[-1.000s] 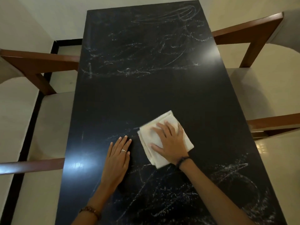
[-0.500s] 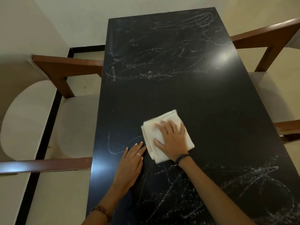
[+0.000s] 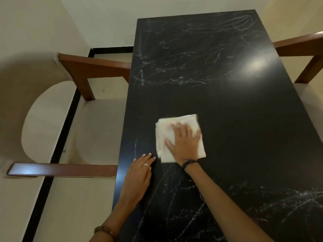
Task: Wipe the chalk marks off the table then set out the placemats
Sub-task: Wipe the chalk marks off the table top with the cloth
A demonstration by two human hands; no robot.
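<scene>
One black table (image 3: 236, 110), center to right of frame, streaked with chalk marks (image 3: 174, 79) at top and bottom. One folded white cloth (image 3: 176, 123) mid-frame, pressed flat under right hand (image 3: 185, 144), fingers spread straight. Left hand (image 3: 138, 179) flat on tabletop just below-left of cloth, fingers together, holding nothing. Two wooden armchairs: one (image 3: 52, 123) at left, one (image 3: 307, 63) at right edge.

Dim, warm indoor light with one hot spot of glare.
A bright reflection sits on the glossy black table (image 3: 227, 109) at upper right; the cloth (image 3: 180, 137) and the right hand (image 3: 185, 142) are motion-blurred, and straight edges bow toward the frame's borders.
</scene>
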